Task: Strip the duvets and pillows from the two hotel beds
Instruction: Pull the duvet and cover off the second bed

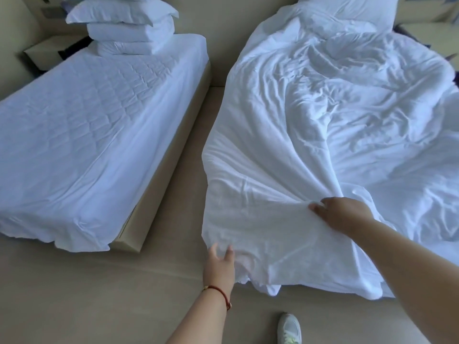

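A crumpled white duvet [323,115] covers the right bed and spills over its foot end to the floor. My right hand [340,213] pinches a fold of it near the foot corner. My left hand [219,263], with a red string bracelet on the wrist, is at the hanging lower edge with fingers spread, touching the cloth without a clear grip. The left bed [87,125] shows only a white quilted mattress cover. Several white pillows [126,23] are stacked at its head. One more pillow [352,8] lies at the head of the right bed.
A beige floor aisle [188,155] runs between the two beds and widens in front of me. My white shoe [289,328] stands on it. A low bedside table [47,49] sits left of the left bed's head.
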{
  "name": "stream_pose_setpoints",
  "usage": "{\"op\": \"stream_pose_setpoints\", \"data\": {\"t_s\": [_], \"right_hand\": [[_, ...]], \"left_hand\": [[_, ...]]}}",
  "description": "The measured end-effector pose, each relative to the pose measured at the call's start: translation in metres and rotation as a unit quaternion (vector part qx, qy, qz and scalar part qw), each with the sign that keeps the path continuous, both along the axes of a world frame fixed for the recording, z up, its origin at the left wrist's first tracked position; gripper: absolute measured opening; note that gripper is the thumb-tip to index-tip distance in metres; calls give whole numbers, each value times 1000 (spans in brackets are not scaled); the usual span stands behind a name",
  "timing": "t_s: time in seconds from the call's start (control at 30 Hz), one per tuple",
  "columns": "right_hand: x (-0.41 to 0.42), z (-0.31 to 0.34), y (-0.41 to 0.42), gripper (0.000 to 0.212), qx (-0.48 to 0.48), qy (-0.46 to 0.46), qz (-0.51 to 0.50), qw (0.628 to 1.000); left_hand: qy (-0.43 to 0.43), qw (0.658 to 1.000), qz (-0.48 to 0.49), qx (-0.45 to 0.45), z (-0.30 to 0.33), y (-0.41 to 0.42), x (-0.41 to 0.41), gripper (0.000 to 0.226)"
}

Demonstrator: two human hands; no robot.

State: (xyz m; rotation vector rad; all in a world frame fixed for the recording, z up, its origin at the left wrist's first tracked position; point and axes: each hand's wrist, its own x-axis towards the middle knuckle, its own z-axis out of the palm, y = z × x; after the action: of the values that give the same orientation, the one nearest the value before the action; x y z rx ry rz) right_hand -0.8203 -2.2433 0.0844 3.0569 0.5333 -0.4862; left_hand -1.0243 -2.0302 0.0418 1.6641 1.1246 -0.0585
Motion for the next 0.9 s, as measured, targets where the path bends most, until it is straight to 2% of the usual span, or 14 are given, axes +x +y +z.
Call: {"op": "stream_pose_setpoints", "data": {"t_s": [0.3,0.4,0.47,0.53,0.57,0.6,0.67,0.73,0.8,0.83,0.9], "right_hand": [[27,-47,-27,53,-10,6,8,1000],[27,-59,-21,54,-32,-12,23,999],[25,-65,-13,51,-36,-25,40,998],[19,-69,-3,48,-31,-29,56,998],[17,-71,1,47,-30,-26,60,997],[16,-72,3,48,-32,-19,60,998],[12,-71,3,51,-39,-3,50,998],[6,-66,1,57,-34,2,40,999],[-4,-55,3,61,-14,5,39,999],[-9,-49,6,61,-9,4,43,999],[-17,-40,11,60,-23,-1,56,998]], "left_hand": [[76,996,25,36,-44,59,70,66],[111,993,26,10,-63,67,87,75],[105,993,44,-43,-71,66,93,93],[67,992,69,-83,-85,69,93,119],[36,990,96,-97,-91,72,92,121],[2,987,126,-101,-88,71,93,107],[-18,990,136,-38,-61,69,94,66],[19,983,77,163,-31,74,87,56],[63,929,3,366,2,80,68,53],[79,908,-27,410,10,83,53,53],[134,898,-100,408,4,83,23,53]]}}
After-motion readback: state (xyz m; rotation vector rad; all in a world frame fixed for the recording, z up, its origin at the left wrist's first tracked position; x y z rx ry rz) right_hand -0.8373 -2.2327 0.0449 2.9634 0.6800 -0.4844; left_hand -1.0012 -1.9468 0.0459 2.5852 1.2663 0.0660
